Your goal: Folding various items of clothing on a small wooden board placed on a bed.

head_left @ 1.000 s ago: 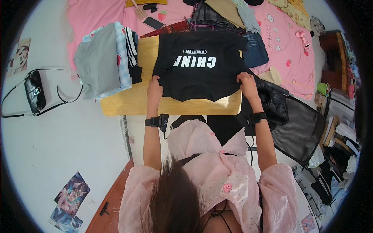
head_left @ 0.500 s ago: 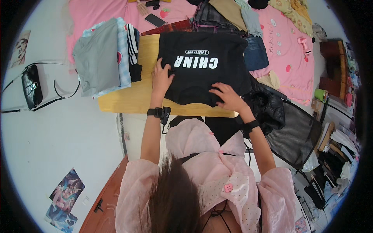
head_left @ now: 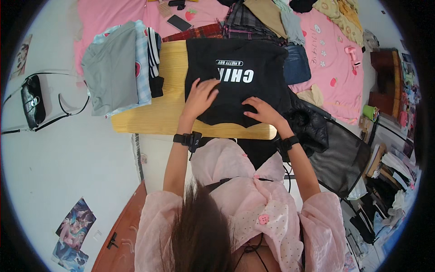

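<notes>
From afar I see the black shirt (head_left: 235, 88) lying flat across the right end of the table (head_left: 158, 113), directly beneath the left hand (head_left: 199, 96), which reaches closer to the far edge, and the right hand (head_left: 263, 111), each grip wide, fingers parted.

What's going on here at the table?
A person in pink has a black top laid flat on a wooden table. The left hand covers part of its white lettering, and the right hand is at its near right part. Both are open, fingers spread. A pile of clothes, gray on top, sits at the table's left end.
</notes>
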